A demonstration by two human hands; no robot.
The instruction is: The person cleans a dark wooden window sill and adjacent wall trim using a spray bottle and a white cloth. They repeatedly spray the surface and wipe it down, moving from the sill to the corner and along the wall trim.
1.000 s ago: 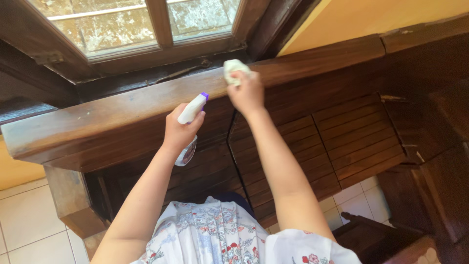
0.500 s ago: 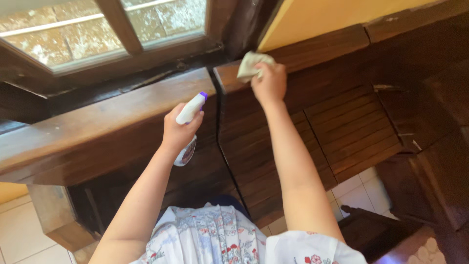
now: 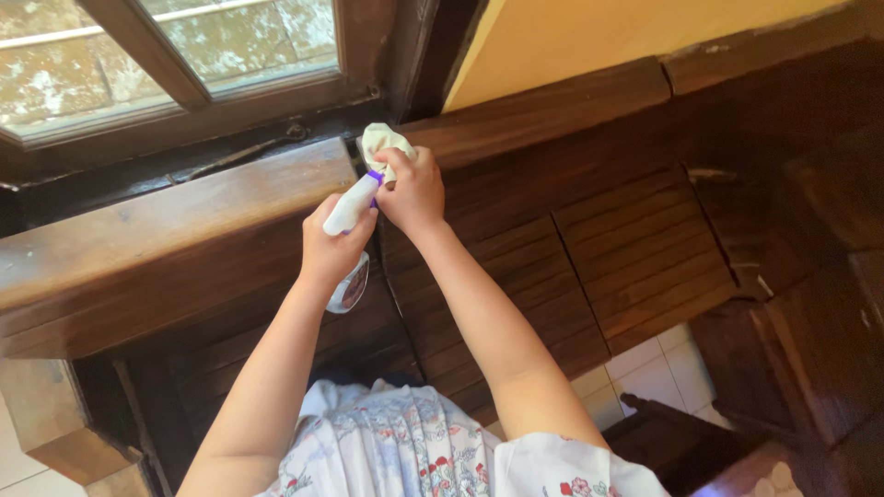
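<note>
Below the window [image 3: 184,55], over the dark wooden ledge [image 3: 184,230], the left hand [image 3: 331,244] is gripping a white spray bottle [image 3: 352,207], fingers wrapped around its neck. Just beside it, the right hand [image 3: 412,191] is clutching a pale cloth [image 3: 380,140], fingers closed on it, almost touching the bottle's purple nozzle.

— Where does the head view look from?

— From above the person's own arms, facing steeply down and forward, close in on the left hand [image 3: 331,248] and right hand [image 3: 412,191].

— What lies about that grip?

— Beyond it the window [image 3: 184,55]; under it the wooden ledge [image 3: 166,230]; toward the viewer the floral garment [image 3: 387,451].

— A second view?

— None; nothing is shared.
</note>
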